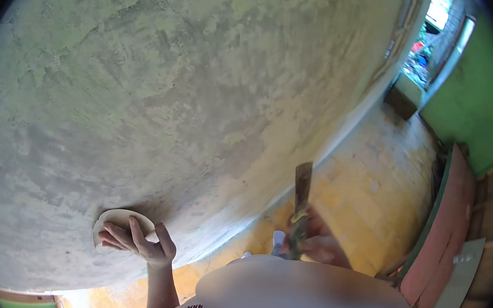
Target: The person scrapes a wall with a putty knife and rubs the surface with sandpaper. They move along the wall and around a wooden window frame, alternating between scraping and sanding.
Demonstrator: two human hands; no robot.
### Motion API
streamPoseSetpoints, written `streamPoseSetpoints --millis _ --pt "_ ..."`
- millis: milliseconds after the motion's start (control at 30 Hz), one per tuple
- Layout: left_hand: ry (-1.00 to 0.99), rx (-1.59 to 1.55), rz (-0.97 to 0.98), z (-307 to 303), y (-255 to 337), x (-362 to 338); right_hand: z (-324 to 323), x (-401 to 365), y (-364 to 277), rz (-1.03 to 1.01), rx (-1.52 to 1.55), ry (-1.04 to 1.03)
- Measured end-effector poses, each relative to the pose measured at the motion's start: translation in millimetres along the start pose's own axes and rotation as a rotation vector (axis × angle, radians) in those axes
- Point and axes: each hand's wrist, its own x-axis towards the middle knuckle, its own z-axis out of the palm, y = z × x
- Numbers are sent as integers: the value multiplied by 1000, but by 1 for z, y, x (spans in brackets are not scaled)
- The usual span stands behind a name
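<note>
Against the patchy grey-green wall (163, 85), at the lower left, my left hand (144, 242) holds a pale, rounded flat pad (125, 218). Its fingers lie across the pad, with the thumb by the right edge. My right hand (321, 240) is in front of my body, a little blurred, and closed around the handle of a scraper-like tool (302, 187). The tool's flat, dark blade points up, apart from the wall.
A yellowish tiled floor (375, 185) runs along the wall's base. Reddish boards with a green edge (442, 235) and a pale panel (461, 285) lean at the right. A box-like object (404, 97) stands near the opening, beside a green wall (480, 106).
</note>
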Motion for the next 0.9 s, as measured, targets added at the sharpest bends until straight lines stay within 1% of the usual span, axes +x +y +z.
streamPoseSetpoints --millis 67,100,167,200,267,300,333,367,400,433,533,600,667,700,767,900 --pt "4 -58 9 -2 0 1 12 -8 30 119 160 13" --pt "-9 -81 5 -3 1 2 14 -9 37 99 162 31" --pt "-54 -119 14 -7 -2 0 17 -13 51 176 117 208" --pt "-67 -141 32 -8 -2 1 21 -12 54 161 134 230" --pt "-99 -147 -1 -10 -1 2 33 -5 52 222 -55 380" --pt "-113 -165 14 -11 -1 0 40 0 55 213 -113 414" --pt "-143 -134 -16 -11 -2 -1 44 6 57 204 -97 433" --pt "-171 -98 -45 -12 -3 -1 47 12 57 182 -148 385" --pt "-177 -108 -28 -14 -3 -2 48 20 58 159 -200 334" --pt "-206 -103 -37 -16 -4 -2 49 27 58 120 -197 287" --pt "-235 -92 -52 -17 -4 -2 53 49 48 140 -160 253" --pt "-237 -86 -70 -16 -6 -4 62 60 39 153 -168 288" --pt "-237 -85 -87 -15 -6 -4 68 69 31 234 -319 237" --pt "-235 -85 -88 -16 -4 -4 70 75 29 233 -321 237" --pt "-249 -83 -83 -17 -2 -2 76 90 26 221 -396 308" --pt "-222 -74 -78 -12 -2 -2 84 107 12 233 -387 294"
